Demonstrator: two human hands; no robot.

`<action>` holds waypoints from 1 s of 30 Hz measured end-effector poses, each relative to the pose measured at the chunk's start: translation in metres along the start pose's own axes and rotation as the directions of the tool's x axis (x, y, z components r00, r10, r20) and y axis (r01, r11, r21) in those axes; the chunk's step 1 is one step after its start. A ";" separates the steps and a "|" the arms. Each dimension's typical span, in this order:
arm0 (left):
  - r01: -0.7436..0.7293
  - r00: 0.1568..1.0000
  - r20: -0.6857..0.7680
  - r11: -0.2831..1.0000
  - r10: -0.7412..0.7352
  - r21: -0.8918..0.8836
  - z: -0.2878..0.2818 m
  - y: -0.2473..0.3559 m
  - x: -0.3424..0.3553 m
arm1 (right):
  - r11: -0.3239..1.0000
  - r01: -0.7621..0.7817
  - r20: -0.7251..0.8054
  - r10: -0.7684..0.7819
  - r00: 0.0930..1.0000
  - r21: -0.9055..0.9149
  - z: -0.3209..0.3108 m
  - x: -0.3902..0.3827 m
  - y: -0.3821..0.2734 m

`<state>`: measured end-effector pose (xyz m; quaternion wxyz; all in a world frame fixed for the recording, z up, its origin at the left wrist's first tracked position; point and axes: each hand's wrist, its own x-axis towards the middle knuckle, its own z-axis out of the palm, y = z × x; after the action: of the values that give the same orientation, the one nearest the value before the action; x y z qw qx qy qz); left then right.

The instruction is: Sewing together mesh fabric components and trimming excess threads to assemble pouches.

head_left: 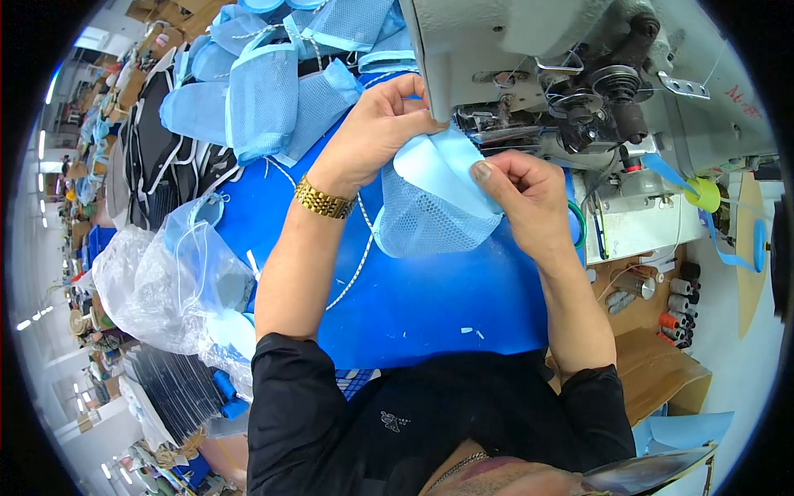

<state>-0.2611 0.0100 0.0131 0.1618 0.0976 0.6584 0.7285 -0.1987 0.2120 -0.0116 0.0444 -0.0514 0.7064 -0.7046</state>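
A light blue mesh pouch (434, 211) with a smooth fabric part hangs between my hands, close to the sewing machine (496, 50). My left hand (385, 124), with a gold watch on its wrist, pinches the pouch's upper edge beside the machine head. Part of those fingertips is hidden behind the machine. On the right side, my right hand (525, 194) grips the pouch's edge, its thumb on top and the fingers curled under. The mesh part droops over the blue table (413, 306).
Several light blue mesh pouches (260, 99) are heaped at the far left, with a speckled cord (357, 269) trailing across the table. Clear plastic bags (169, 273) lie on the left. Thread spools (678, 310) stand at the right, near a brown carton (662, 372).
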 end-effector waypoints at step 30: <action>-0.100 0.983 0.177 0.949 0.048 0.298 -0.038 0.005 0.040 | 0.979 0.068 -0.216 -0.025 0.976 0.194 0.025 -0.003 0.000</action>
<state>-0.3127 -0.0114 0.0107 0.1719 0.2071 0.7431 0.6127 -0.1920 0.1877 -0.0120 -0.0431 0.0124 0.6312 -0.7743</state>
